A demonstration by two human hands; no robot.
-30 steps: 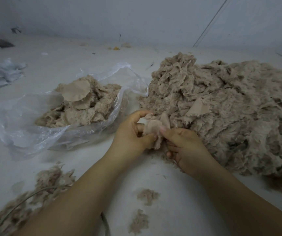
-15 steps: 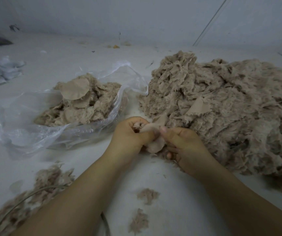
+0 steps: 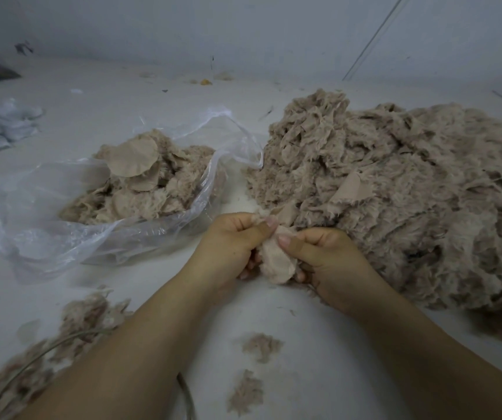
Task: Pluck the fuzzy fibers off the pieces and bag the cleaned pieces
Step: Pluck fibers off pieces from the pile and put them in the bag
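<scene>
White surface (image 3: 319,344); plastic bag (image 3: 31,225) holds beige pieces (image 3: 140,183).

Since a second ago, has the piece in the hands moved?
Yes. The piece has dropped toward the person, away from the big pile; it now hangs below the thumbs of the left hand and right hand.

Two bare forearms enter from the lower edge, with no sleeve, watch or bracelet visible on either. The left hand (image 3: 228,242) and the right hand (image 3: 330,262) wear no gloves and no rings. Fingernails are short and unpainted (those of both thumbs show most plainly). The right thumb carries a narrow adhesive plaster (image 3: 296,244), tan in tone, wrapped across it just behind the nail. No other part of the person appears in the head view.
</scene>
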